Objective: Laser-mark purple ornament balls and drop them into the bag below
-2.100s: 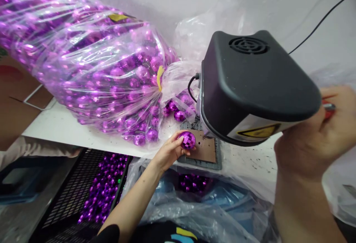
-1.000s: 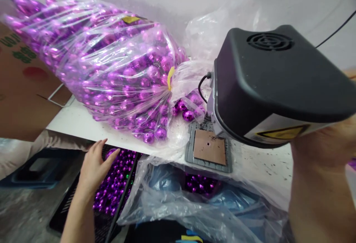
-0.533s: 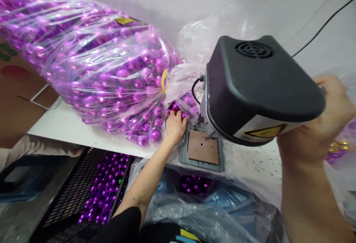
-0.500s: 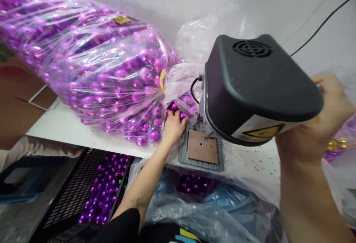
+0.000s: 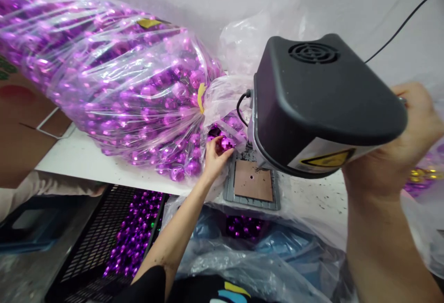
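My left hand (image 5: pixel 215 156) pinches a shiny purple faceted ball (image 5: pixel 226 143) between thumb and fingers, at the mouth of a small clear plastic bag (image 5: pixel 236 125) of similar balls. Just right of it, a brown square plate (image 5: pixel 252 183) with a small dark hole lies on a grey machine base (image 5: pixel 229 189). Over the base looms a black machine head (image 5: pixel 326 104) with a round vent and a yellow warning label. My right hand (image 5: pixel 412 127) is closed at the head's right side; most of its fingers and what they grip are hidden behind the housing.
A large tied clear bag (image 5: pixel 121 85) of purple balls fills the left of the white table (image 5: pixel 79 148). Below are a black crate (image 5: pixel 81 233) of purple pieces and an open plastic bag (image 5: pixel 243 261). Another person's sleeve (image 5: pixel 52 185) shows at left; dark shavings litter the tabletop.
My left hand was reaching among the balls in the small bag; now it has a purple ball between its fingers. My right hand stays by the machine head.
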`<state>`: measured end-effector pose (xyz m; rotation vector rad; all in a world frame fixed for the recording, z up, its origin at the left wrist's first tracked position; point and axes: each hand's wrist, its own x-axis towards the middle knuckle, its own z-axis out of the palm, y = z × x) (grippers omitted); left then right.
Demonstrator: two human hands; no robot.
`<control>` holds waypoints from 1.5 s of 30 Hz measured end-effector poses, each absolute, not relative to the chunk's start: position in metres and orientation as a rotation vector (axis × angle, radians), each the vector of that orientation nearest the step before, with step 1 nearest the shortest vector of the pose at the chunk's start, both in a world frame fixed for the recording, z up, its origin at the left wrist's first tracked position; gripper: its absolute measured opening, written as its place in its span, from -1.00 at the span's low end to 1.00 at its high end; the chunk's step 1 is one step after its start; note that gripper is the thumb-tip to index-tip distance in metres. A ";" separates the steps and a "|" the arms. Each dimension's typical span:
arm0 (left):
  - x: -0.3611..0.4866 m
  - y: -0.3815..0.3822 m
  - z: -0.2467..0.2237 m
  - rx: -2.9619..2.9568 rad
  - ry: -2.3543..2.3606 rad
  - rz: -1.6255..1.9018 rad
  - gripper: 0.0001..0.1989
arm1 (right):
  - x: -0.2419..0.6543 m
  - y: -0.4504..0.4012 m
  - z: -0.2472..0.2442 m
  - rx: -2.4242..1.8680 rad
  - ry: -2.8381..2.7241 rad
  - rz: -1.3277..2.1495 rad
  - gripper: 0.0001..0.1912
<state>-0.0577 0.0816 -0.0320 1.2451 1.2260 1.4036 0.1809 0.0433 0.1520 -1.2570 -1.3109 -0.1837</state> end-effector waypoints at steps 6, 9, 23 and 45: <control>-0.075 0.049 -0.005 0.770 0.823 1.198 -0.51 | 0.180 0.042 0.153 -1.255 -1.317 -0.178 -0.49; -0.073 0.034 -0.002 0.764 0.757 0.998 -0.50 | 0.178 0.041 0.154 -1.262 -1.306 -0.174 -0.49; -0.026 0.010 -0.025 1.877 1.087 1.014 -0.56 | 0.173 0.038 0.158 -1.189 -1.337 -0.090 -0.63; -0.004 0.003 -0.021 1.817 1.184 0.924 -0.64 | 0.177 0.037 0.153 -1.178 -1.344 -0.130 -0.52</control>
